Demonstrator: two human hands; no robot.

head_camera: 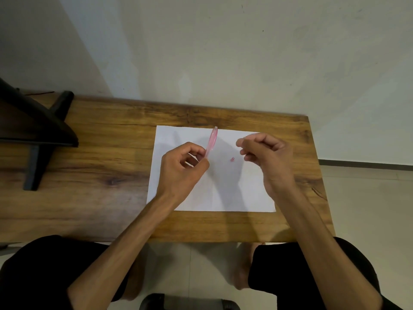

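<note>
A white sheet of paper (223, 193) lies on the wooden table (100, 153). My left hand (182, 165) hovers over the sheet's left half and pinches the lower end of a translucent pink pen barrel (211, 140), which points up and away from me. A tiny pink piece (232, 159) lies on the paper between my hands. My right hand (267, 156) hangs above the sheet's right half with its fingers curled; whether something small sits between the fingertips is too blurred to tell.
A black stand (42, 130) with angled legs occupies the table's left side. The table's right edge (319, 175) drops to a tiled floor. A pale wall rises behind the table. My knees and feet show below the front edge.
</note>
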